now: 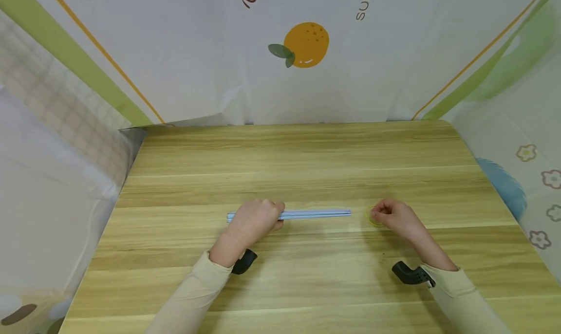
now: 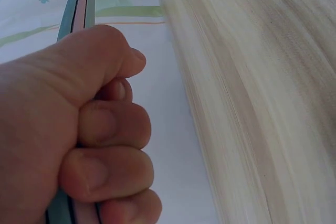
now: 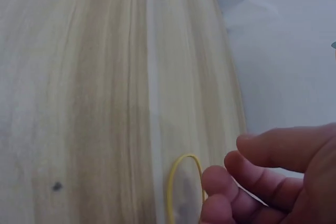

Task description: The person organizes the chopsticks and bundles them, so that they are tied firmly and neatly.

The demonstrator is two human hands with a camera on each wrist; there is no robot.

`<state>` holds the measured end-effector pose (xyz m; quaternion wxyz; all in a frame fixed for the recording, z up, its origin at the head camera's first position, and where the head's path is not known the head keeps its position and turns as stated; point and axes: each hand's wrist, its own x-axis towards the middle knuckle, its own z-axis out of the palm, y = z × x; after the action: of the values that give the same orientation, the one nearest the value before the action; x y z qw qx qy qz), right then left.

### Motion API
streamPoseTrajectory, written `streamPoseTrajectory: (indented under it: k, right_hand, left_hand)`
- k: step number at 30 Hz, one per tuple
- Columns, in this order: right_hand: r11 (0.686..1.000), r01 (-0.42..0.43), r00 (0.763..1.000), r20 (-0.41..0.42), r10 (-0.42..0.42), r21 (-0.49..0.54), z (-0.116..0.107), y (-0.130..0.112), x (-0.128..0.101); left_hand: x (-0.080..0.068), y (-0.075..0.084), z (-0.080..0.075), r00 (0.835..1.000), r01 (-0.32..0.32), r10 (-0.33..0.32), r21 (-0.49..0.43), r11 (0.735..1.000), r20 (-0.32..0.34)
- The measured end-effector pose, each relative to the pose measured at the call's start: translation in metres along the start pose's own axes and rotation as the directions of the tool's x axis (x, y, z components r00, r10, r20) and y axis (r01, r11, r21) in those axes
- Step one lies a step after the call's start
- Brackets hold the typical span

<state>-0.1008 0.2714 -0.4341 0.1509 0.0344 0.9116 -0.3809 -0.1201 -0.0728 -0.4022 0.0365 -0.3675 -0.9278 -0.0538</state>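
Observation:
A bundle of thin blue and pink sticks [image 1: 315,213] lies across the middle of the wooden table [image 1: 289,154]. My left hand [image 1: 256,222] grips its left part, fingers curled tight round it. The left wrist view shows that fist [image 2: 94,129] with the sticks [image 2: 79,3] poking out above it. To the right of the bundle's end a yellow rubber band [image 1: 372,218] lies flat on the wood. My right hand [image 1: 394,214] sits over it with loosely curled fingers. In the right wrist view a fingertip [image 3: 215,179] touches the band [image 3: 186,156], which is not pinched.
A printed cloth with an orange [image 1: 307,44] hangs behind the table and drapes down both sides. Black wrist mounts [image 1: 409,274] sit near the table's front. Bare wood stretches behind the hands to the back edge.

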Motion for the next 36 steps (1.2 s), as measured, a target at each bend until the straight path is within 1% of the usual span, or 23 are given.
streamPoseTrajectory:
  k: [5,9,13,18,28,36]
  right_hand:
    - [0.995,-0.006,1.0,-0.006,0.006,-0.097,0.004,0.005,0.001]
    - [0.989,0.011,1.0,-0.002,-0.011,-0.149,0.007,0.005,0.001]
    - [0.987,0.02,1.0,0.013,-0.018,-0.162,0.008,0.004,0.001]
    - [0.982,0.012,1.0,0.016,-0.009,-0.186,0.012,0.004,0.002]
    - [0.957,0.035,0.998,-0.031,-0.046,-0.288,0.018,0.004,0.003]
    - [0.955,0.033,0.998,-0.034,-0.045,-0.294,0.018,0.003,0.002]
  left_hand:
    - [-0.001,0.0,0.0,1.0,0.0,0.0,0.007,1.0,-0.004]
    - [-0.001,-0.001,0.0,1.0,0.007,-0.007,0.013,1.0,0.0]
    - [-0.001,0.0,0.0,1.0,0.013,-0.013,0.019,1.0,0.001]
    - [0.0,0.0,0.002,1.0,0.003,-0.003,0.037,0.999,-0.008]
    - [-0.001,0.0,0.002,1.0,-0.014,0.015,0.049,0.999,-0.015]
    - [-0.001,0.0,0.001,1.0,-0.007,0.007,0.033,0.999,0.007]
